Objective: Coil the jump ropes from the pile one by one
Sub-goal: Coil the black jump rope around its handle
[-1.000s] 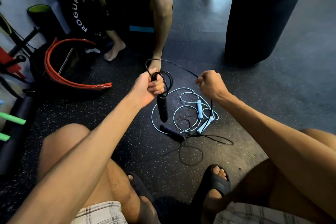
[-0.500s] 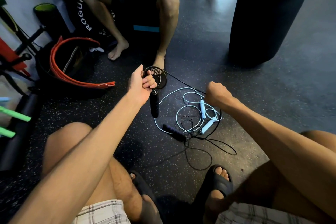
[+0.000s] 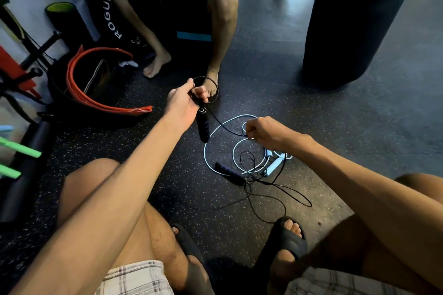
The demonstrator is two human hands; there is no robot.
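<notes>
1. Head view: a seated person works over a speckled rubber floor [image 3: 323,141], with a black punching bag [image 3: 359,19] standing beyond.
2. A black tub [image 3: 72,117] at left holds orange bands [image 3: 79,93]; its other contents cannot be made out.
3. The black jump rope [image 3: 223,124] spans both hands, its slack and second handle [image 3: 229,172] lying on the floor across the loose pale blue jump rope [image 3: 215,132].
4. The left hand [image 3: 184,103] grips small loops above a hanging handle [image 3: 203,127], while the right hand [image 3: 266,133] pinches the cord.
5. The thin cord looks light, springy and tangle-prone; it is likely best anchored at the handle and fed through pinched fingers.
</notes>
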